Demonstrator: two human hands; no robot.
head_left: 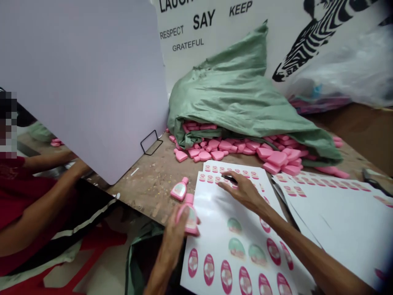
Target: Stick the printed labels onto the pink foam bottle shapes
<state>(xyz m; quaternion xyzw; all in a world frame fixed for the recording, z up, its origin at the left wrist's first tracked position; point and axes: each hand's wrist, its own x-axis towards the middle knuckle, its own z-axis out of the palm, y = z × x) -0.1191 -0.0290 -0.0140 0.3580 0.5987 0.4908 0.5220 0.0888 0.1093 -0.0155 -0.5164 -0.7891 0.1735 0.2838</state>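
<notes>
My left hand (pixel 174 229) is closed around a small pink bottle (pixel 189 200) with a pale green label on its front. Just behind it, a second labelled pink bottle (pixel 180 189) lies on the table. My right hand (pixel 245 189) is over the upper part of a white sticker sheet (pixel 211 205), with a thin black tool (pixel 229 179) between its fingers; its exact kind is unclear. Rows of small pink-and-white stickers run along the sheet's top. Lower down are green half-round stickers (pixel 237 247) and pink oval stickers (pixel 226 275).
A green sack (pixel 227 94) spills many pink bottles (pixel 278 157) at the back. More sticker sheets (pixel 344 217) and dark-handled scissors (pixel 376 182) lie right. A white panel (pixel 92 82) with a black wire stand (pixel 151 143) separates off a person in red (pixel 33 209).
</notes>
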